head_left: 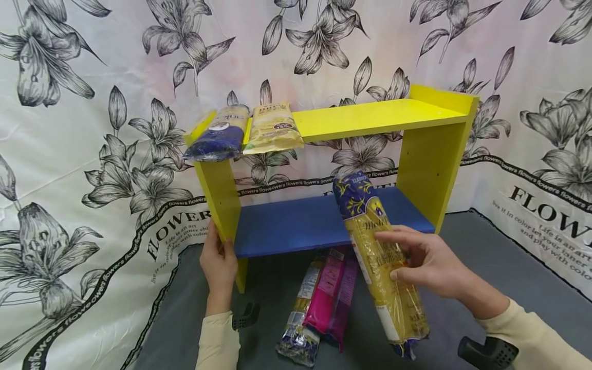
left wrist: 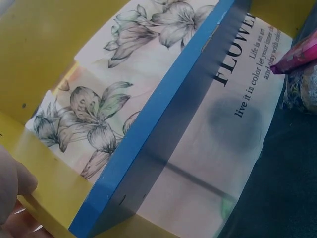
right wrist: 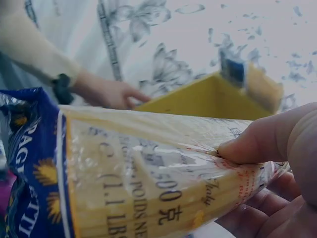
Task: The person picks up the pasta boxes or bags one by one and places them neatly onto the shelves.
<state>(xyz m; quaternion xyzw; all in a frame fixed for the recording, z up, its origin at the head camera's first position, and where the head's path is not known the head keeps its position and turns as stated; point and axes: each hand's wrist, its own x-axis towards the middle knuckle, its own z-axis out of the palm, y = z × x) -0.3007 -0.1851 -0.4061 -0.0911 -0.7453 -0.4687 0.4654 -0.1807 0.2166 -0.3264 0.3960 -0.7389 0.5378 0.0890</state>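
My right hand pinches a long clear packet of spaghetti with dark blue ends. The packet is tilted in front of the shelf unit, its top overlapping the blue middle board in the head view. In the right wrist view, the thumb presses the wrapper while fingers lie under it. My left hand grips the front edge of the shelf's yellow left side panel. Its thumb shows on the panel in the left wrist view.
A blue-ended packet and a yellow packet lie on the yellow top board, at its left. Under the blue board, a pink packet and a clear packet lie on the grey surface. Flower-printed cloth hangs behind.
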